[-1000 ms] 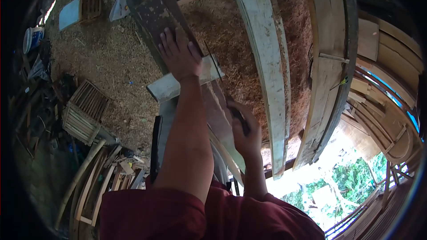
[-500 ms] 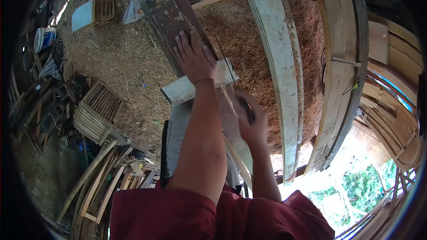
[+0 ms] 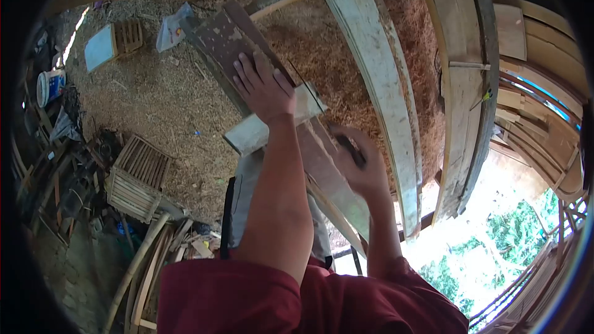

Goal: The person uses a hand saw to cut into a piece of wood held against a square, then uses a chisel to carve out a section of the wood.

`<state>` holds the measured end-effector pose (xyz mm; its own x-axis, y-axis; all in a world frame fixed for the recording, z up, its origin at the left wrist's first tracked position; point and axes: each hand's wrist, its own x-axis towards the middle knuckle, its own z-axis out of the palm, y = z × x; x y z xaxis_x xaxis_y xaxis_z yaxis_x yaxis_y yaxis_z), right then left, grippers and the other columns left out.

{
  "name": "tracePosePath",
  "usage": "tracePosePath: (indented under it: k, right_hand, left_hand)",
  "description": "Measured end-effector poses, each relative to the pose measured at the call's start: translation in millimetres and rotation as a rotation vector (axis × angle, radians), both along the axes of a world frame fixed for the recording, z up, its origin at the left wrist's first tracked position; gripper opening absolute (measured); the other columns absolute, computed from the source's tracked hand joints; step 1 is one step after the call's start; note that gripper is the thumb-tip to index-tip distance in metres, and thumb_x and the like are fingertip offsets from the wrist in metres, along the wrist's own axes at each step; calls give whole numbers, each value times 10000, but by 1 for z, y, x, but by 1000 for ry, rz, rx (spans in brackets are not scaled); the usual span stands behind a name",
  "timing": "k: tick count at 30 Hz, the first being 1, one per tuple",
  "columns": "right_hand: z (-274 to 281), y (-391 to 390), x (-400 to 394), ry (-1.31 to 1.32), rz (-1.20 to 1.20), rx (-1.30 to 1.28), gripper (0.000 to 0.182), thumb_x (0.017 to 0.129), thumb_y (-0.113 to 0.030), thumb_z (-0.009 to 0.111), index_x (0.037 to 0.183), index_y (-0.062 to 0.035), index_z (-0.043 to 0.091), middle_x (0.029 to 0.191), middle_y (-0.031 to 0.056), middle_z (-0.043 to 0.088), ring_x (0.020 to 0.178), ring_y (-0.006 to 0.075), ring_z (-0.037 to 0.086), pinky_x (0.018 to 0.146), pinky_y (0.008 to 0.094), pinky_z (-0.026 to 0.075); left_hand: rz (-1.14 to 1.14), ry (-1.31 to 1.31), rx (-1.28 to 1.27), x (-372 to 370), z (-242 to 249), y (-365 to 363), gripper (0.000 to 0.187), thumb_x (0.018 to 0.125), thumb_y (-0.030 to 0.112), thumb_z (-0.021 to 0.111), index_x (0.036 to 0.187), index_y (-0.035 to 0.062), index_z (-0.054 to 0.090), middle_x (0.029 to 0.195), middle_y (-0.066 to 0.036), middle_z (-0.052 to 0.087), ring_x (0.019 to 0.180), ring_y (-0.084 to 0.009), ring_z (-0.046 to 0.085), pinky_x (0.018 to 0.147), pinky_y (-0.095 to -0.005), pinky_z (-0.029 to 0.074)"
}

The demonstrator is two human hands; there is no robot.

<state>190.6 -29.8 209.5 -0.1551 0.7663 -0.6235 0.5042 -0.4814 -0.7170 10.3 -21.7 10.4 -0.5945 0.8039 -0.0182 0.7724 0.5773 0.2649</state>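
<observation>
Board (image 3: 249, 135) pale, scuffed; left hand (image 3: 266, 89) spread flat; right hand (image 3: 369, 170) gripping dark-handled saw (image 3: 352, 152)

My shirt (image 3: 229, 291) is plain maroon. Before me, the bench (image 3: 224, 34) is dark brown with pale blotches, the short board (image 3: 247, 133) greyish white; shavings (image 3: 340, 65) at right look reddish brown.

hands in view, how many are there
2. The left hand lies over the pale board and brown plank; the right hand, nearer the body, is closed around a dark handle. No others show, though dark picture edges could hide some.
</observation>
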Motion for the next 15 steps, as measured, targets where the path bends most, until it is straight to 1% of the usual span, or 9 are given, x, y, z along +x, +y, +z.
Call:
tracePosePath:
  k: [3,6,7,10,13,15]
  right_hand:
    - [-1,-21,15,9,-58,17,387,948,-57,635,1322,-52,733,1241,148,789,1193,224,757,991,340,571]
    - [-31,-10,-15,-4,-130,3,393,941,-54,630,1320,-43,732,1246,151,786,1197,221,758,987,339,575]
    - [-29,-1,-28,-46,-110,-33,394,945,-57,624,1322,-48,733,1250,152,788,1202,218,760,996,338,573]
    - [-39,-4,-32,57,-158,59,385,956,-76,627,1325,-75,739,1205,156,796,1172,215,771,974,342,579]
    - [-35,-5,-29,-6,-144,-3,382,957,-106,639,1324,-91,741,1178,148,801,1162,213,775,967,348,584]
    - [-34,-6,-30,-40,-109,9,385,956,-122,643,1326,-102,744,1183,141,803,1158,216,777,971,353,585]
  left_hand:
    - [23,-1,2,-2,1,4,585,1096,333,423,1608,51,437,1721,-224,365,1626,-432,294,1332,-593,226]
    - [10,-17,21,1,1,6,591,1095,337,419,1611,49,435,1727,-222,359,1626,-436,297,1328,-596,236]
    - [8,-19,23,1,1,7,593,1094,337,422,1612,48,434,1729,-222,357,1626,-436,298,1326,-599,240]
    - [-5,-2,14,-4,1,6,602,1090,337,429,1617,45,428,1732,-223,355,1626,-434,302,1318,-607,254]
    - [-26,4,20,-3,-2,4,615,1084,340,440,1622,41,421,1733,-223,353,1628,-431,301,1311,-614,269]
    - [-37,-1,21,-5,-3,3,627,1080,347,451,1625,38,415,1735,-222,347,1630,-429,298,1309,-616,275]
